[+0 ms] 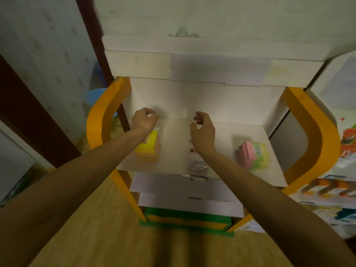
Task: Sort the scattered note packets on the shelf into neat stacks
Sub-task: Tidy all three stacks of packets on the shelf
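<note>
Note packets sit in three groups on the white shelf: a yellow stack left, a clear packet centre, a pink-and-green pile right. The left hand and right hand hover above, fingers loosely curled, grasping nothing.

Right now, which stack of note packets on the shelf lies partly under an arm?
The yellow stack at the shelf's left, partly under the left wrist; the pink and green stack lies uncovered at right.
</note>
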